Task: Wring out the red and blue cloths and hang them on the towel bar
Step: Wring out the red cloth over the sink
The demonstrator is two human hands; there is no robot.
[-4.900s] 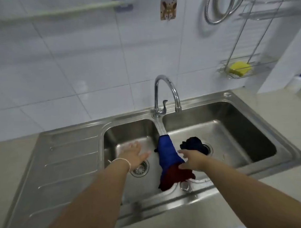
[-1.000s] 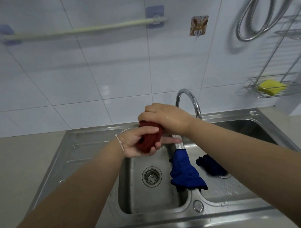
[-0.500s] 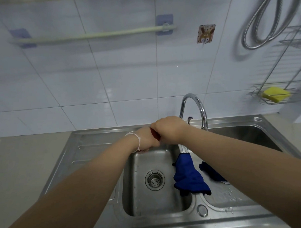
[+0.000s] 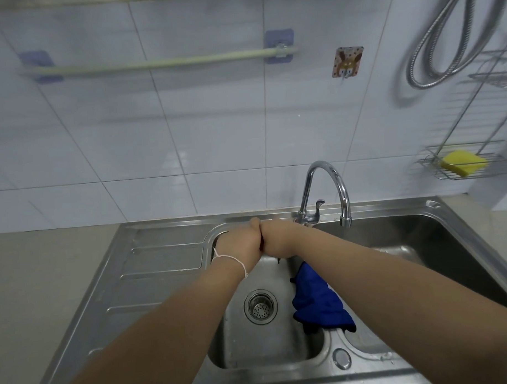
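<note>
Over the stainless steel sink's [image 4: 169, 281] left basin, left hand [image 4: 239, 247] and right hand [image 4: 277, 240] press fist to fist, fingers clamped on the red cloth (only a dark sliver [image 4: 261, 244] shows). The plush blue cloth [image 4: 318, 300] drapes over the basin divider, long axis running front to back.

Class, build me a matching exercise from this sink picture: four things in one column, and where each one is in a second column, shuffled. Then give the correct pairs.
Things
1. blue cloth
2. yellow sponge
3. towel bar
4. drain strainer

Places
A. in the wire rack on the right
B. on the tiled wall, nothing hanging on it
C. draped over the divider between the two basins
D. in the bottom of the left basin

Pairs: 1-C, 2-A, 3-B, 4-D
</note>
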